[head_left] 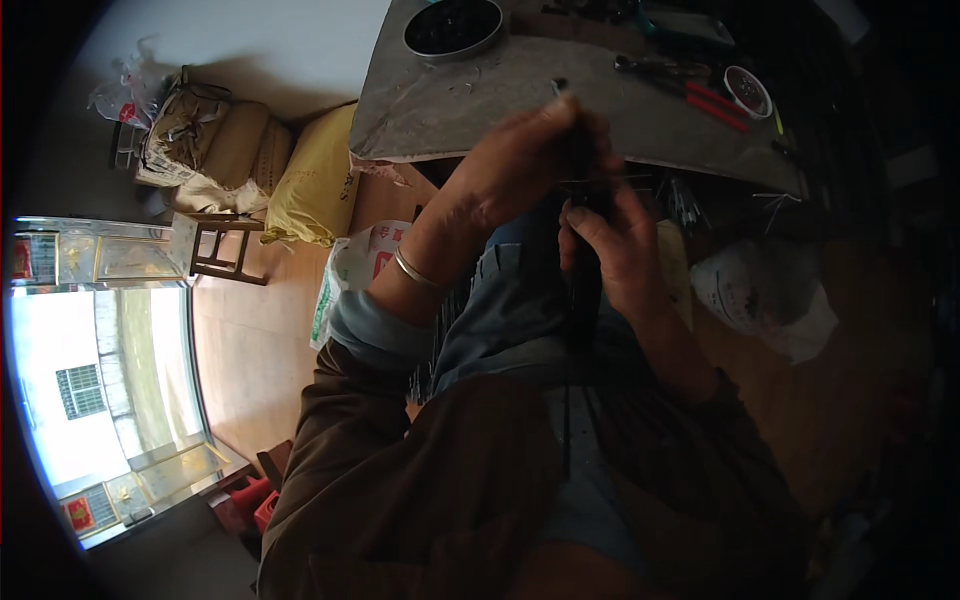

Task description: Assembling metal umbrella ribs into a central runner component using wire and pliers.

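Both hands are raised over my lap, just in front of the table's near edge. My left hand is closed, its fingers pinched together and a little blurred. A small dark tip shows above its thumb; the rest of what it holds is hidden. My right hand sits lower and closer to me, its thumb and fingers closed around a dark piece whose kind I cannot make out in the shade. A thin wire-like line runs sideways between the hands.
On the grey table are a round pan of black pieces, red-handled pliers and a small bowl. Plastic bags lie on the floor at right. Sacks and a wooden stool stand at left.
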